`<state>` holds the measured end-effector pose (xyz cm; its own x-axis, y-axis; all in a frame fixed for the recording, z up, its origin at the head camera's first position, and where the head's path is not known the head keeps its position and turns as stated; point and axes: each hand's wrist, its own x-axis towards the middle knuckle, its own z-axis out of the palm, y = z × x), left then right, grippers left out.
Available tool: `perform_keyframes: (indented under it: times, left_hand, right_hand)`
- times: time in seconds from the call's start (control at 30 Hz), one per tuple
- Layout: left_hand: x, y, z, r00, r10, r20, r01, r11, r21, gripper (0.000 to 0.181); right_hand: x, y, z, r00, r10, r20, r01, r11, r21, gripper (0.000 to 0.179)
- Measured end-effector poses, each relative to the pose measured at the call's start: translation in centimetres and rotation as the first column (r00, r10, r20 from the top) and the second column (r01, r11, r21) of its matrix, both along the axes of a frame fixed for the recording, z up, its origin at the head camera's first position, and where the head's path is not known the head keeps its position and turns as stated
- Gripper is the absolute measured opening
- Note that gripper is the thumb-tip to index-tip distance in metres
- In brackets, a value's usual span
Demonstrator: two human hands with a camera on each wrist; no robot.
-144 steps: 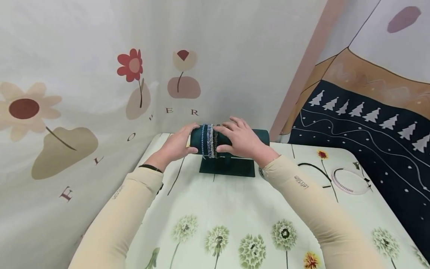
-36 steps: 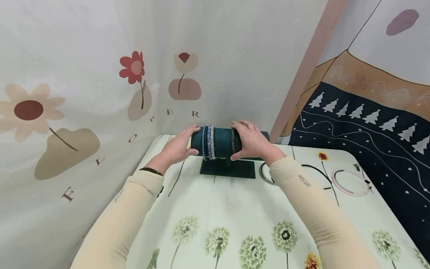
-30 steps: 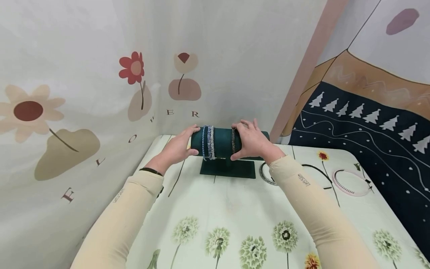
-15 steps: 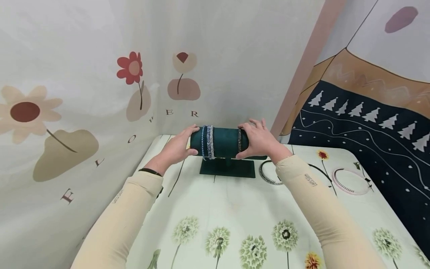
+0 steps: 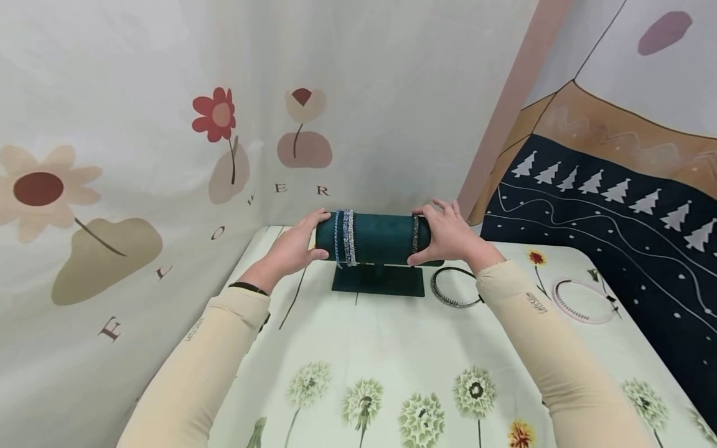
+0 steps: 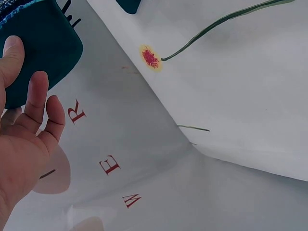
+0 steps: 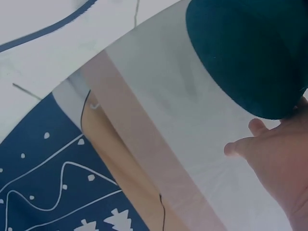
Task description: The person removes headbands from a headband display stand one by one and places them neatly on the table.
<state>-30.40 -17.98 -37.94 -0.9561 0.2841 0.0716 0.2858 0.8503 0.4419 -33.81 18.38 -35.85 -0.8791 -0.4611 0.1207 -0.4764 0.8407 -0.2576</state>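
Observation:
A dark green padded roll display stand [image 5: 383, 239] stands at the back of the table, its roll lying crosswise. My left hand [image 5: 291, 249] grips the roll's left end, thumb in front and fingers over the top. Beside it, a braided blue headband [image 5: 338, 239], a glittery blue one and a silver one [image 5: 351, 239] sit close together around the roll. Near the right end, my right hand [image 5: 448, 236] holds a dark beaded headband [image 5: 416, 233] between thumb and fingers. The roll's bare end [image 7: 250, 57] fills the right wrist view's upper right, above that hand.
A black toothed headband [image 5: 439, 292] lies right of the stand's base, partly under the right forearm. Farther right is a pink headband [image 5: 585, 320]. A pale floral cloth covers the table [image 5: 386, 336]. Printed curtains [image 5: 392, 124] rise close behind the stand.
My right hand has slid the dark headband rightward along the roll, away from the blue and silver ones. My left hand stays on the left end. The right forearm now hides another black headband.

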Motion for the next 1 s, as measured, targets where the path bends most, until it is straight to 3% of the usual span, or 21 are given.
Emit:
perform_keyframes:
  times: [0.37, 0.7, 1.0]
  left_hand:
    - [0.0, -0.1, 0.1, 1.000, 0.002, 0.000, -0.002, 1.000, 0.012, 0.091]
    - [0.1, -0.1, 0.1, 1.000, -0.002, -0.002, 0.002, 1.000, 0.018, 0.091]
    - [0.0, -0.2, 0.0, 1.000, -0.002, -0.003, 0.002, 1.000, 0.023, 0.091]
  right_hand:
    - [-0.1, 1.3, -0.2, 0.999, 0.001, 0.052, 0.001, 0.999, -0.040, 0.117]
    - [-0.3, 2.9, -1.6, 0.974, 0.007, 0.225, 0.055, 0.962, -0.266, 0.112]
    - [-0.4, 3.8, -1.9, 0.963, 0.017, 0.270, 0.071, 0.947, -0.313, 0.114]
